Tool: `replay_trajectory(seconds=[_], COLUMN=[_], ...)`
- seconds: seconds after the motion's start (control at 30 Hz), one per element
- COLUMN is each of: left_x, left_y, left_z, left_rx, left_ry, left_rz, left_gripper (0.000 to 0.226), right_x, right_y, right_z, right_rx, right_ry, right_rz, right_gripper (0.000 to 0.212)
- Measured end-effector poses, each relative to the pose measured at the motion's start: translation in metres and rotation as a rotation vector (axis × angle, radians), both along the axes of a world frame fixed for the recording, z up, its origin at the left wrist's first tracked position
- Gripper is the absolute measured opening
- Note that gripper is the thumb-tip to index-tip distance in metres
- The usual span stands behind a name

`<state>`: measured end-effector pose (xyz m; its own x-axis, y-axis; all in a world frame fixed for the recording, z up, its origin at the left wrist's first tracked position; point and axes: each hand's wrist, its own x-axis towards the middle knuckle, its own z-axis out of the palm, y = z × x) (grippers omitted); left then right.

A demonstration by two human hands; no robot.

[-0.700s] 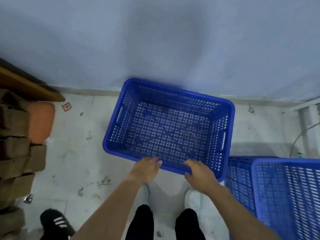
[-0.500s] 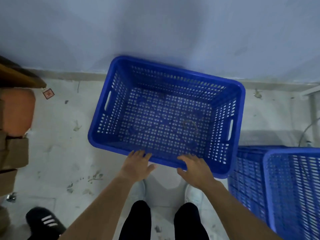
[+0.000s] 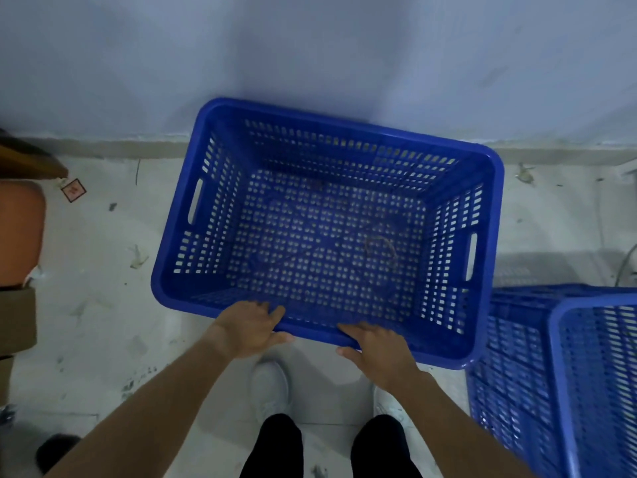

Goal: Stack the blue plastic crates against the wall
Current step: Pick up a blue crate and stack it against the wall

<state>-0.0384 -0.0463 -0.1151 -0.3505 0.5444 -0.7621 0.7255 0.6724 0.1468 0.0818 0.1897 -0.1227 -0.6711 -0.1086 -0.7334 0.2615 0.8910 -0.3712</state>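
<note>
An empty blue perforated plastic crate [image 3: 206, 174] fills the middle of the view, its far rim close to the pale wall [image 3: 310, 46]. It sits slightly turned, the left end farther from me. My left hand [image 3: 248, 327] and my right hand [image 3: 379, 350] both grip its near long rim, fingers over the edge and thumbs outside. Whether the crate rests on the floor or is held just above it I cannot tell. A second blue crate [image 3: 558, 374] stands at the lower right, close beside the first one's right corner.
Brown cardboard boxes [image 3: 15, 322] and an orange object [image 3: 20, 232] line the left edge under a wooden board [image 3: 27, 160]. My white shoes [image 3: 270, 388] stand on the dirty light floor just behind the crate. A dark shoe [image 3: 55, 450] shows at bottom left.
The crate has moved forward toward the wall with both hands on its near rim; it now looks larger and closer to the skirting.
</note>
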Motion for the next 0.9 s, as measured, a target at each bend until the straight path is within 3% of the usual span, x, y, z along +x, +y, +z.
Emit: replay_trajectory(seconds=[0.1, 0.2, 0.27, 0.33, 0.4, 0.67, 0.9], left_x=[0.002, 0.005, 0.005, 0.005, 0.005, -0.013, -0.011], left_y=[-0.001, -0.002, -0.001, 0.000, 0.005, 0.045, 0.054], left_z=[0.004, 0.001, 0.001, 0.004, 0.005, -0.006, 0.005], left_rx=[0.013, 0.016, 0.035, 0.061, 0.091, 0.067, -0.006], left_ry=[0.006, 0.018, 0.038, 0.066, 0.093, 0.172, 0.100], left_rz=[0.095, 0.131, 0.117, 0.115, 0.135, 0.198, 0.204], left_gripper=[0.140, 0.137, 0.134, 0.133, 0.130, 0.105, 0.117], right_x=[0.005, 0.003, -0.002, -0.006, -0.009, -0.051, -0.047], right_y=[0.004, 0.005, 0.007, 0.009, 0.017, 0.072, 0.073], right_z=[0.000, 0.002, 0.005, 0.003, 0.001, 0.001, 0.000], right_rx=[-0.067, -0.069, -0.074, -0.075, -0.089, -0.067, -0.095], right_ry=[0.031, 0.032, -0.009, -0.046, -0.053, 0.015, 0.078], right_rz=[-0.089, -0.080, -0.055, -0.036, -0.049, -0.038, -0.083], right_gripper=[0.113, 0.114, 0.104, 0.074, 0.058, 0.049, 0.033])
